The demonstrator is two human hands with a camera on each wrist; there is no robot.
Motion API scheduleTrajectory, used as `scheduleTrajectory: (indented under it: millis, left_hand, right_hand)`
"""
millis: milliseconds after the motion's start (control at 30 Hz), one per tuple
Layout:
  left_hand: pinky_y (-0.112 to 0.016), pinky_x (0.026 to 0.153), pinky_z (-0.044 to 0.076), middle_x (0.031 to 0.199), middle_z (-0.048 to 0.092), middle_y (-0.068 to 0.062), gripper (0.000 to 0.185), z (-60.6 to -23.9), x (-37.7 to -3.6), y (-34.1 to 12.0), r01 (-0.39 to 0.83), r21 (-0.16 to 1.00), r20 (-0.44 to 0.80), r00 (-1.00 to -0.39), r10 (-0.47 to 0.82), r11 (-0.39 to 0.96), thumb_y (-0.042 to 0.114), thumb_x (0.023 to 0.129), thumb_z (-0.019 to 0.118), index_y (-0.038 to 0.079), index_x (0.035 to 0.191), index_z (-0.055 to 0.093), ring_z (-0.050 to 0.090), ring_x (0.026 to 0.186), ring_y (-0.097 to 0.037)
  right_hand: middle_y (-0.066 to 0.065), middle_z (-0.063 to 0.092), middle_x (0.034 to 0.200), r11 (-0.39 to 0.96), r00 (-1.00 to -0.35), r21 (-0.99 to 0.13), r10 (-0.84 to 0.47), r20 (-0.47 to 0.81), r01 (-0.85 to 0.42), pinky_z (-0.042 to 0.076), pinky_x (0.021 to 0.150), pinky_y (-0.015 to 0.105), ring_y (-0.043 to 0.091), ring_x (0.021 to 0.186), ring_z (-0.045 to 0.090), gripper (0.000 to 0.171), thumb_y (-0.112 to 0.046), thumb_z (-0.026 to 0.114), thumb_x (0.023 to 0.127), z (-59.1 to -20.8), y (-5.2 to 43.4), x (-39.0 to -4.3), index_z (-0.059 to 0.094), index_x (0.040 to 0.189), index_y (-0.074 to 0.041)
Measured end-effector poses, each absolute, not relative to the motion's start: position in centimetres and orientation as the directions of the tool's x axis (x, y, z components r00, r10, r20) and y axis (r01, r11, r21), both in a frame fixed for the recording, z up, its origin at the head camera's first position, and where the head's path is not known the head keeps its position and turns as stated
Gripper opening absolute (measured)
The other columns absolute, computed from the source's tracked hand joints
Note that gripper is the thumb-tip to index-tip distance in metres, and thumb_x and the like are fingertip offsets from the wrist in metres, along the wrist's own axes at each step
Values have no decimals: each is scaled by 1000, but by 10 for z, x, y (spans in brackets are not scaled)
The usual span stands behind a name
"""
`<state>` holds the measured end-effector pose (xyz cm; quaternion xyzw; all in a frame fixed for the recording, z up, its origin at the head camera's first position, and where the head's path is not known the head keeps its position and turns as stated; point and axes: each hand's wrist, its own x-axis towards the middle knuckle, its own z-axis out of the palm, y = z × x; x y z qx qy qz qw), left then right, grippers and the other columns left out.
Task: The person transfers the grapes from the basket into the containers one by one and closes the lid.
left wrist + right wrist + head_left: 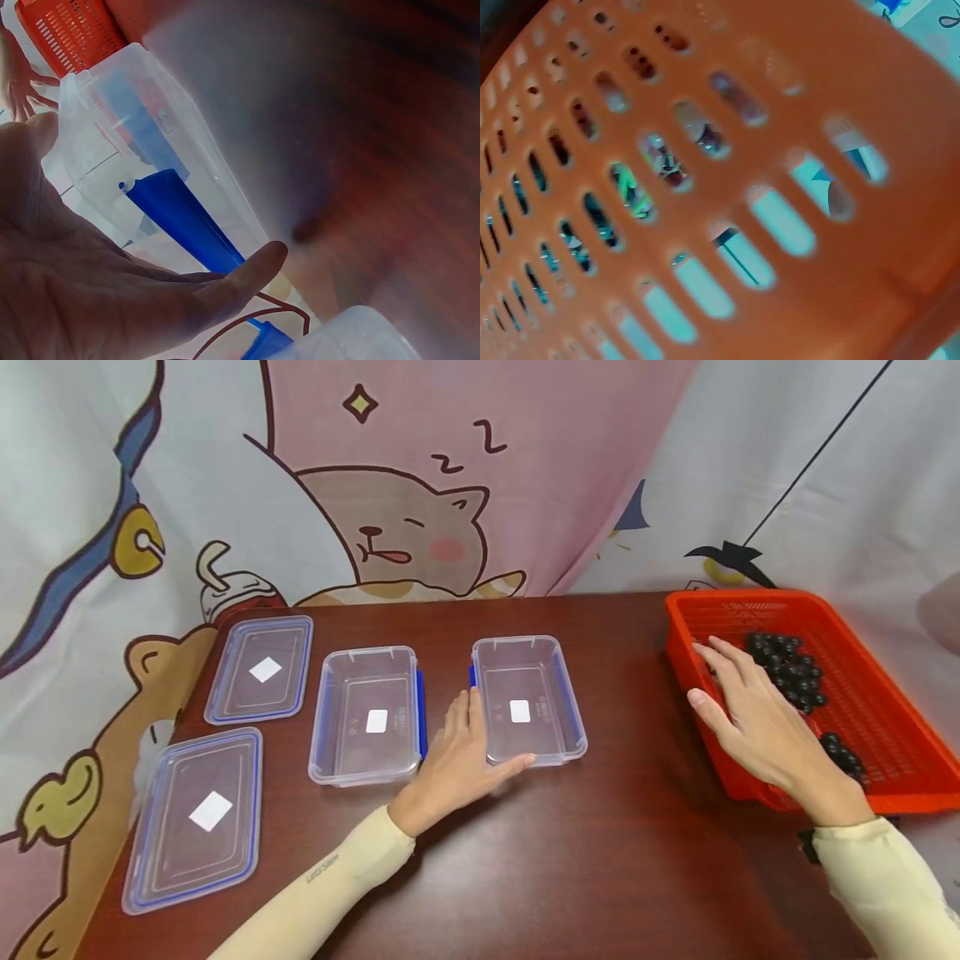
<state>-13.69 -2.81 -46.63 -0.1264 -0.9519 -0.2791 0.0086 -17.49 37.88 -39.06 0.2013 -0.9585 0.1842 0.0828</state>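
My left hand (459,752) lies along the left side of a clear plastic box (551,745) with blue side clips, its fingers straight and its thumb at the front rim. The left wrist view shows the same hand (112,277) beside the box's blue clip (184,221). A second clear box (352,760) stands just left of it. My right hand (772,735), fingers extended, is over the left side of a red basket (885,693). Bunches of black grapes (787,672) lie inside, partly hidden by that hand. The right wrist view shows only the slotted basket wall (802,262).
Two clear lids with blue seals lie at the left of the brown table (600,868), a smaller lid (240,693) behind a larger lid (168,835). White labels mark lids and boxes. A printed curtain (570,468) hangs along the back.
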Motion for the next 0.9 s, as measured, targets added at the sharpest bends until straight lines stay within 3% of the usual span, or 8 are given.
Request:
scheduleTrajectory:
  millis: [100,233,633,900]
  left_hand:
    - [-67,116,40,172,23,-34,132,-468,-136,-33,238,525,98,-971,219,817,82,92,66,-9,170,12,29,158,-50]
    - [-67,115,40,171,27,-32,130,-468,-135,-35,234,520,99,-972,214,821,80,92,68,-7,171,13,31,157,-50]
    - [-68,109,45,165,40,-29,130,-468,-137,-32,258,519,95,-965,245,815,79,89,73,-3,171,15,39,151,-51]
    - [-69,113,41,169,35,-28,131,-467,-143,-31,245,539,59,-966,254,806,82,90,69,-1,173,12,35,154,-50]
  right_hand:
    - [13,23,178,839,-897,-330,-366,247,-433,35,101,83,47,156,29,63,-31,49,116,-393,380,-182,29,174,-17]
    - [12,25,177,830,-900,-357,-357,252,-429,33,106,82,46,157,28,58,-28,41,118,-396,383,-187,29,174,-17]
    - [20,26,175,839,-934,-414,-289,210,-353,25,115,79,49,157,28,57,-27,35,120,-402,404,-178,24,176,-18]
    - [30,19,175,816,-953,-493,-279,122,-302,14,120,78,57,156,20,59,-28,29,121,-405,417,-182,14,177,-14]
